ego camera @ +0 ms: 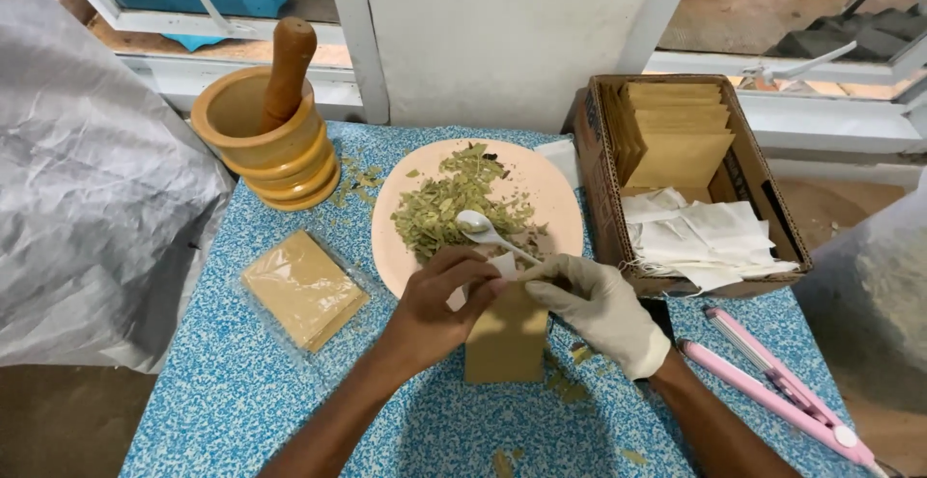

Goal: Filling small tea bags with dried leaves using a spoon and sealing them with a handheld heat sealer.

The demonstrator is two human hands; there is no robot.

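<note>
Head view, looking down on a blue speckled bench [241,391]. At centre, a tan paper pouch [506,338] held upright between both hands. Bare left hand [435,306] curled around the pouch's top left corner, fingers pressed together and pinching the paper's edge. Gloved right hand [599,306] (white glove, wrist bare) at 3 o'clock of the pouch, fingers pinching both the pouch's top right edge and the handle of a white spoon [483,230]. Spoon bowl lying at 12 o'clock of the hands, over a heap of dried green leaves [454,200] on a pale pink plate [550,198].

At 10 o'clock of the plate, a wooden mortar [261,135] with a pestle [288,68] leaning inside. At 9 o'clock of the hands, a flat clear packet of tan pouches [304,290], well apart from them. At 2 o'clock, a cardboard box [599,174] holding upright tan pouches at the back and white filter bags [700,237] in front, touching the plate's right side or just beside it (hard to tell which). At 4 o'clock, a pink heat sealer [782,396] lying slantwise near the bench edge. Loose leaf crumbs scattered on the bench below the pouch. Grey plastic sheeting [87,198] bunched at 9 o'clock, off the bench.
</note>
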